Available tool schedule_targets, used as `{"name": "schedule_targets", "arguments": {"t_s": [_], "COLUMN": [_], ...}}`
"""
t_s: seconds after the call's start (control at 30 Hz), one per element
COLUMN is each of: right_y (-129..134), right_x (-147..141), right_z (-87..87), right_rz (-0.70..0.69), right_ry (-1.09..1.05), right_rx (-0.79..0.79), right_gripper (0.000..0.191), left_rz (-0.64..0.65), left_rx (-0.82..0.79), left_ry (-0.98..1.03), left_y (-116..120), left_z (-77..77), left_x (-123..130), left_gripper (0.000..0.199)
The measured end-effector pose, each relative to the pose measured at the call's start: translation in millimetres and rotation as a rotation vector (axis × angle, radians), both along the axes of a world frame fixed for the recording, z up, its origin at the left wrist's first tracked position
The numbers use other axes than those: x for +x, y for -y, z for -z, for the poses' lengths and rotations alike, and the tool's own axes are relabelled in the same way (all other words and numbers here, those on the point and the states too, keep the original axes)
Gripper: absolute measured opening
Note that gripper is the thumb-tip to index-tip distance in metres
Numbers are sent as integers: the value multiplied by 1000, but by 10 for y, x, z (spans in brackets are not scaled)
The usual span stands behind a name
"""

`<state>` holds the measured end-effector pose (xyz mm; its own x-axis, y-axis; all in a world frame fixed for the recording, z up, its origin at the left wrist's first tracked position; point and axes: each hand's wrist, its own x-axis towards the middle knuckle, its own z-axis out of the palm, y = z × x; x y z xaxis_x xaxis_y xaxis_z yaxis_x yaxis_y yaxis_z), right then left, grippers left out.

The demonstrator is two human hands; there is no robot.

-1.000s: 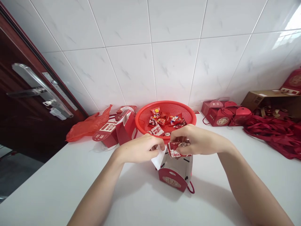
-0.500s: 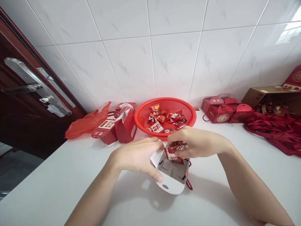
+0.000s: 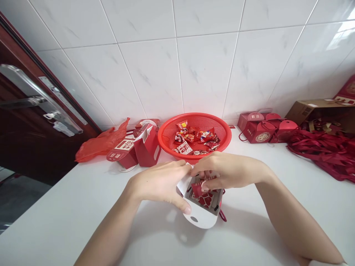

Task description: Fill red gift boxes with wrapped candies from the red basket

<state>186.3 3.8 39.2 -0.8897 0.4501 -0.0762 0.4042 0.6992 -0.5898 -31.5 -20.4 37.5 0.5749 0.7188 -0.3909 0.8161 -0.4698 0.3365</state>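
Observation:
A small gift box (image 3: 201,218) with a white inside stands unfolded at the top in front of me. My left hand (image 3: 159,183) grips its left side, fingers on the far edge and thumb at the near flap. Inside the box's opening, my right hand (image 3: 229,170) pinches a red candy packet (image 3: 197,188) between thumb and fingers. Below that packet lies a white candy packet with red hearts (image 3: 205,200) in the box. Just behind both hands, a red plastic basket (image 3: 168,135) holds several wrapped candies (image 3: 184,148).
Left of the basket are open red gift boxes (image 3: 148,147) and a red plastic bag (image 3: 102,146). Closed red boxes (image 3: 260,132), a heap of dark red ribbon (image 3: 318,153) and a cardboard box (image 3: 312,105) stand to the right. A dark door (image 3: 24,122) borders the table's left.
My right hand has lowered and moved slightly left into the box. The heart-patterned packet now lies on the box's floor, while a red packet is between my fingers. My left hand keeps its grip.

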Motion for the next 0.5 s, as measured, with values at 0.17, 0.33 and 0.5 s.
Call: {"name": "schedule_targets", "arguments": {"t_s": [0.17, 0.33, 0.5], "right_y": [12, 22, 49], "right_x": [25, 141, 322], "right_z": [-26, -75, -161], "right_rz": [98, 276, 398], "right_ry": [40, 142, 254], "right_rx": [64, 214, 258], "right_gripper": [24, 14, 17], "left_rz": [-26, -36, -4], "left_rx": [-11, -17, 4], "left_ry": [5, -28, 22], "left_y": [16, 34, 70], "left_z": [-12, -15, -57], "left_x": [1, -1, -14], "left_gripper": [76, 73, 73]}}
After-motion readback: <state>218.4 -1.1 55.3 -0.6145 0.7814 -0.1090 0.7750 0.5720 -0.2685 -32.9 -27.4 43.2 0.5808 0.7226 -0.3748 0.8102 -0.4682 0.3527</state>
